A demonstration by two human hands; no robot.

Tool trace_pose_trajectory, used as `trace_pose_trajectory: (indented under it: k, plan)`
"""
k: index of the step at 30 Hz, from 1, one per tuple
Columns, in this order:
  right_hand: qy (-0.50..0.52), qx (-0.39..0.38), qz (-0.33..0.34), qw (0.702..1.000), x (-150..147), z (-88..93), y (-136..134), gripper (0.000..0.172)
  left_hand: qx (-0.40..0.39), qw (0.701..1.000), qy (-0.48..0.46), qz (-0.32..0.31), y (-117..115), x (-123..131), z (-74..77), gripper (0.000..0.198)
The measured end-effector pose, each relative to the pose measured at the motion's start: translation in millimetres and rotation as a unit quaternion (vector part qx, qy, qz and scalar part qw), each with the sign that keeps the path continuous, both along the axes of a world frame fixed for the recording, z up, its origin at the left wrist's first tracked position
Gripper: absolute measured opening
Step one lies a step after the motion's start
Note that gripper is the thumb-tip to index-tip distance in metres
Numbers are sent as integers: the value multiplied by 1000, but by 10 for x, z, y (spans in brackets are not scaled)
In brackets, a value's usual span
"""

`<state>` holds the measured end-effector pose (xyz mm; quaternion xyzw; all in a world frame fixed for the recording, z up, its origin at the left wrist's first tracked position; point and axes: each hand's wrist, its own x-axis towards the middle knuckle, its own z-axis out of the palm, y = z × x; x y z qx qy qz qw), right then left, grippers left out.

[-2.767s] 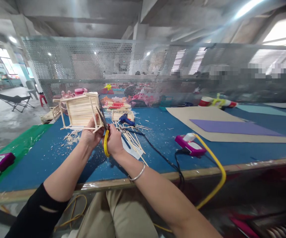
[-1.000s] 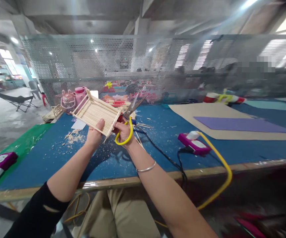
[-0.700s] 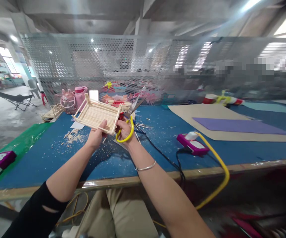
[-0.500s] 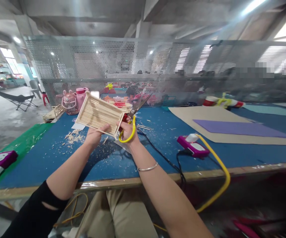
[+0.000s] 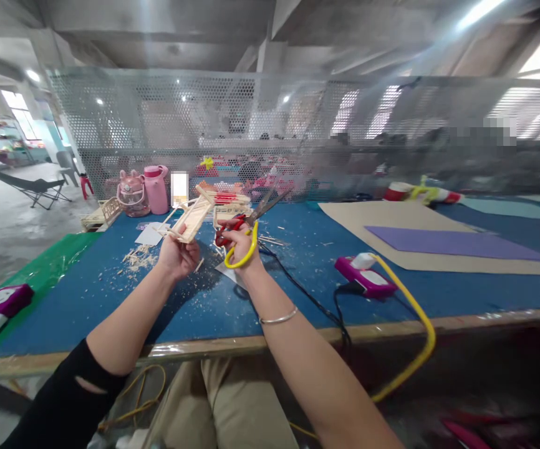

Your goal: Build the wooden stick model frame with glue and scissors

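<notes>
My left hand (image 5: 179, 257) grips a small wooden stick frame (image 5: 194, 218) by its near end, tilted above the blue table. In my right hand (image 5: 239, 243) is a pair of scissors (image 5: 261, 209) with dark blades pointing up and away; one handle loop is yellow, and red shows at the fingers. Whether the red belongs to the same scissors or to a second tool I cannot tell. The two hands are apart. Behind them lie more wooden stick pieces (image 5: 226, 215), some with red lines. Wood scraps (image 5: 139, 259) are scattered near my left hand.
A pink tumbler (image 5: 156, 190) and a clear pink bottle (image 5: 132, 194) stand at the back left. To the right are a purple power strip (image 5: 366, 276) with a yellow cable (image 5: 414, 305), and a purple sheet (image 5: 452, 244) on beige sheets. A perforated metal screen (image 5: 195, 118) rises behind.
My left hand has turned the stick frame from a broad flat view to a narrow slanted one, away from my right hand. My right hand has barely moved.
</notes>
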<state>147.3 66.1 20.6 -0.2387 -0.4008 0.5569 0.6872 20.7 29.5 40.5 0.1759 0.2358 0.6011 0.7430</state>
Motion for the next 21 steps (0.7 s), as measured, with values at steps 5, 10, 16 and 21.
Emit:
trace_pose_trajectory:
  k: [5,10,16,21]
  plan:
    - [-9,25,13,1000,-22,21,-6,21,74,985,110,112,68,72,-113,7]
    - [4,22,-9,1000,17,25,14,24,162,946,177,220,129,76,-226,28]
    - [-31,86,-7,996,101,16,5,23,86,964,241,72,83,22,-175,16]
    - [-68,35,-17,997,51,-55,102,12,182,944,264,76,30,19,-175,35]
